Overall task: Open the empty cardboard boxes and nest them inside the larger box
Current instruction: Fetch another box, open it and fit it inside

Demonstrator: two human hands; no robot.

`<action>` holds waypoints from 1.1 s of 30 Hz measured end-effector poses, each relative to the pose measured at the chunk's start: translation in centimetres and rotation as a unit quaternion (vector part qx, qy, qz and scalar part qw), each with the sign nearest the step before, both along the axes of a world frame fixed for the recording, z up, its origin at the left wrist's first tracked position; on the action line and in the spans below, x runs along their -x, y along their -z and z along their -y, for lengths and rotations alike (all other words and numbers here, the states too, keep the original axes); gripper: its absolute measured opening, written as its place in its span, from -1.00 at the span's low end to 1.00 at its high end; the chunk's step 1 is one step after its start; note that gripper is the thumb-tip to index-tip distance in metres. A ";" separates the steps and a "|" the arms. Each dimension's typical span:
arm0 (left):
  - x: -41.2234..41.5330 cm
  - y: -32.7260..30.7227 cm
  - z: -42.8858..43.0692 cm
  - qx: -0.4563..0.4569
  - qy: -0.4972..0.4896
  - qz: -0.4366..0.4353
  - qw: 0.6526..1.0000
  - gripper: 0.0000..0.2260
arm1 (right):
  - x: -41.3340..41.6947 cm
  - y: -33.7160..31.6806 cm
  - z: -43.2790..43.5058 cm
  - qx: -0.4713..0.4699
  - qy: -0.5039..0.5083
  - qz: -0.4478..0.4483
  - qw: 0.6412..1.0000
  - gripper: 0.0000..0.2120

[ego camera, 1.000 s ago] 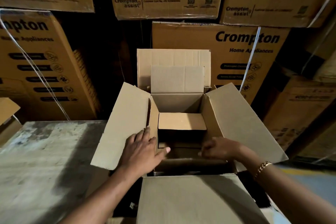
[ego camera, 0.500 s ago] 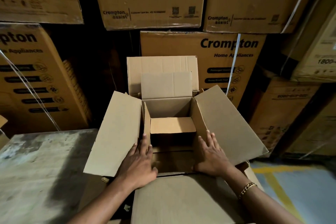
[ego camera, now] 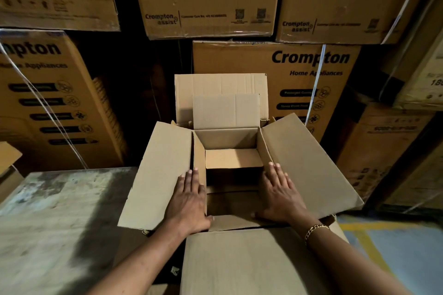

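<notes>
At frame centre, your left hand [ego camera: 189, 201] and right hand [ego camera: 280, 195], curled at the rim a second ago, now press flat, fingers straight, holding nothing, on the large plain brown cardboard box [ego camera: 155, 175]; the smaller brown cardboard box [ego camera: 233, 158] sits nested inside, apparently seated.

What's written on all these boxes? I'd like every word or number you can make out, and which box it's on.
"Crompton Home Appliances": strapped box behind the open box.
"Crompton assist": upper middle box and upper right box.
"mpton", cut off at the frame edge: left box.
Small print beside the assist logos, dark oval labels, far-right print: too blurred to read.
Open box itself: no print visible.
</notes>
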State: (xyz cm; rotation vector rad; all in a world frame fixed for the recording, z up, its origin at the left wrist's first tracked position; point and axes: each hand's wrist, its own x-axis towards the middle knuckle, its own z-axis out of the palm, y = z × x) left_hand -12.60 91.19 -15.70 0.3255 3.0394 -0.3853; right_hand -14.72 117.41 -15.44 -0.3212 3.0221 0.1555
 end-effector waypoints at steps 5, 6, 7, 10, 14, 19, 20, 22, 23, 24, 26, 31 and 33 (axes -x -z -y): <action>0.0 0.1 -0.2 0.083 -0.014 0.010 0.996 -0.02 | -0.8 0.3 -1.0 -0.046 0.025 -0.020 0.998 0.25; -0.1 0.0 -0.2 0.100 -0.015 0.017 0.995 -0.01 | -0.8 0.2 -1.0 -0.059 0.024 -0.014 0.998 0.26; -0.2 -0.2 -0.2 0.114 -0.016 0.024 0.993 0.00 | -0.9 0.0 -1.1 -0.072 0.022 -0.007 0.997 0.26; -0.8 -0.7 -0.2 0.117 -0.019 0.039 0.992 0.03 | -1.2 -0.2 -1.4 -0.082 0.012 0.000 0.997 0.27; -1.1 -1.1 0.5 0.051 -0.014 0.019 0.998 -0.08 | -1.2 -0.6 -1.5 -0.023 -0.017 -0.026 0.999 0.03; -0.5 -2.2 0.7 -0.025 0.000 -0.015 1.000 -0.31 | -0.5 -2.0 -1.6 0.017 -0.028 -0.054 0.998 -0.16; -0.3 -2.3 0.7 -0.040 0.001 -0.021 0.999 -0.35 | -0.4 -2.2 -1.5 0.020 -0.026 -0.054 0.998 -0.17; 0.1 -2.5 0.8 -0.069 0.000 -0.033 0.997 -0.41 | -0.4 -2.7 -1.4 0.028 -0.022 -0.051 0.998 -0.18; 0.3 -2.6 0.8 -0.080 -0.001 -0.037 0.996 -0.43 | -0.3 -2.8 -1.3 0.032 -0.020 -0.049 0.998 -0.18; 0.4 -2.6 0.8 -0.089 -0.002 -0.040 0.995 -0.44 | -0.3 -2.9 -1.3 0.036 -0.019 -0.047 0.998 -0.18; 0.5 -2.8 0.9 -0.097 -0.003 -0.040 0.994 -0.41 | -0.3 -3.0 -1.2 0.046 -0.015 -0.040 0.998 -0.17; 0.5 -3.2 1.0 -0.113 -0.015 -0.044 0.993 -0.26 | -0.3 -3.1 -1.3 0.087 -0.007 -0.050 0.995 -0.26; 0.4 -3.1 1.1 -0.111 -0.014 -0.042 0.993 -0.34 | -0.3 -3.3 -1.4 0.093 -0.008 -0.054 0.994 -0.27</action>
